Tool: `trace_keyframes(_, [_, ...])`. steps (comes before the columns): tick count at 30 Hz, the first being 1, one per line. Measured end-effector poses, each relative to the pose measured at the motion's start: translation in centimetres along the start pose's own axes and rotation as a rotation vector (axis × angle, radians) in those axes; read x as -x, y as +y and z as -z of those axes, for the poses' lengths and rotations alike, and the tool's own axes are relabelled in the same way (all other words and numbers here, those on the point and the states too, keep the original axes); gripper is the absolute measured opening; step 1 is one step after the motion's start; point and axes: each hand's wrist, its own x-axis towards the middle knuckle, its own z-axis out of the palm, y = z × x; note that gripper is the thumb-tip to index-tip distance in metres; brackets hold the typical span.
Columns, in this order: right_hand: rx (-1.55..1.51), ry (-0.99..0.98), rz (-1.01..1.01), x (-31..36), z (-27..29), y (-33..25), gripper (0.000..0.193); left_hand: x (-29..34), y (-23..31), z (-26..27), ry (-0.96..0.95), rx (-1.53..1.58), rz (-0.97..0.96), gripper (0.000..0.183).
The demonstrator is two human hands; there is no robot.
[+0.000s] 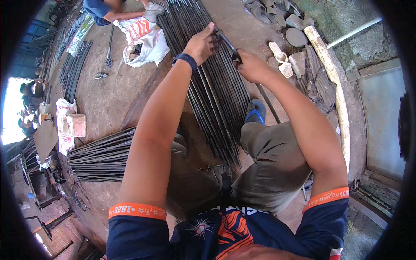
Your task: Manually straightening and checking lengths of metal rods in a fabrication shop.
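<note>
A large bundle of long dark metal rods (203, 86) lies on the floor in front of me, running away between my feet. My right hand (251, 66) is closed round a single metal rod (268, 103) just right of the bundle. Its far end, with a thicker dark piece on it, slants up toward my left hand, and its near end passes down beside my right leg. My left hand (200, 47) is over the bundle, close to that far end. Its thumb is raised apart from the part-curled, dark-smudged fingers, and nothing shows in its grasp.
Another rod bundle (102, 156) lies at the left, with more rods (74, 71) beyond. A white sack (149, 50) stands near a co-worker's arm (125, 15). Pale sandals (281, 60) and a long whitish pole (333, 78) lie at the right by the wall.
</note>
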Motion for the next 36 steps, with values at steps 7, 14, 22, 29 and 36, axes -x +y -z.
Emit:
trace_keyframes(7, [0.011, -0.021, -0.047, -0.4, -0.5, -0.3, 0.028, 0.1, 0.8, -0.5, 0.089, 0.086, -0.130, 0.027])
trace_keyframes(14, [-0.012, 0.056, 0.017, -0.5, -1.0, 0.2, 0.028, -0.4, -0.6, 2.8, 0.270, -0.081, -0.163, 0.042])
trace_keyframes(22, [-0.020, 0.017, -0.062, -0.7, -1.1, 0.6, 0.031, 0.0, -0.4, -0.3, 0.199, -0.177, -0.178, 0.040])
trace_keyframes(29, [-0.015, -0.014, -0.051, -0.5, -0.7, -1.0, 0.036, 0.3, 0.0, 1.3, 0.140, 0.039, -0.074, 0.040])
trace_keyframes(36, [-0.011, -0.015, -0.037, -0.5, -0.9, -0.3, 0.035, 0.1, -0.5, 0.0, 0.195, -0.188, -0.122, 0.038])
